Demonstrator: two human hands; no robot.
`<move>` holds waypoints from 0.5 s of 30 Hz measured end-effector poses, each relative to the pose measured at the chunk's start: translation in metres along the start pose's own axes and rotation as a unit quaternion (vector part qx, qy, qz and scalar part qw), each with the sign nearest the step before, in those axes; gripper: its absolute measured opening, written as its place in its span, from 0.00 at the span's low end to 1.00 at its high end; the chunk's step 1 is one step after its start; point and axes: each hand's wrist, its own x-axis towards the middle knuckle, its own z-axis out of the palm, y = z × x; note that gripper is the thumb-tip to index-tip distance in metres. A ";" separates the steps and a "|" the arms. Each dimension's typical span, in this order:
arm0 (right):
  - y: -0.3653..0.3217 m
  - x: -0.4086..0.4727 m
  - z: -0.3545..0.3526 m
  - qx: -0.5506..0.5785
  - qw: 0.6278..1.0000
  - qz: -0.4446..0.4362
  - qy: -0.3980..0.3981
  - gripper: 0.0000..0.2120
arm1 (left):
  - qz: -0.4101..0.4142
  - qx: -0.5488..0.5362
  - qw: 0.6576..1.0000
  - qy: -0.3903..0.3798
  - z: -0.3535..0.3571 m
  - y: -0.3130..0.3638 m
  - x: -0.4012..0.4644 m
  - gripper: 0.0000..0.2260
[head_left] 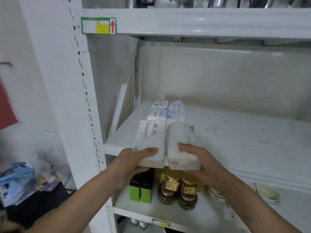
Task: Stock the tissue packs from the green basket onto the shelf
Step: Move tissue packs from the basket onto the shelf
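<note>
My left hand grips the near end of a white tissue pack with pale blue print. My right hand grips a second white tissue pack right beside it. Both packs lie lengthwise over the front edge of the white shelf, their far ends on the board and their near ends overhanging. Behind them, several more tissue packs sit in two rows toward the back left corner. The green basket is out of view.
The shelf board to the right of the packs is bare. On the shelf below stand green cartons, brown jars and small bowls. A white upright post borders the left. Bags lie on the floor at left.
</note>
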 end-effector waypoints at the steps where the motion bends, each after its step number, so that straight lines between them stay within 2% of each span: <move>1: -0.004 0.008 0.004 0.002 1.000 -0.003 0.006 0.30 | 0.004 0.008 1.000 0.010 0.000 0.007 0.006 0.41; 4: -0.014 0.032 0.010 0.004 1.000 -0.010 0.025 0.33 | 0.013 0.032 0.999 0.015 -0.001 0.027 0.027 0.36; 8: -0.023 0.061 0.010 -0.010 1.000 -0.003 0.026 0.28 | 0.003 0.051 0.999 0.014 -0.002 0.051 0.053 0.36; 11: -0.020 0.077 0.007 -0.058 0.997 -0.004 0.048 0.30 | -0.013 0.099 0.995 0.015 -0.004 0.055 0.069 0.28; 15: -0.018 0.086 0.007 -0.122 0.990 -0.019 0.071 0.32 | -0.028 0.176 0.984 0.000 -0.010 0.048 0.088 0.30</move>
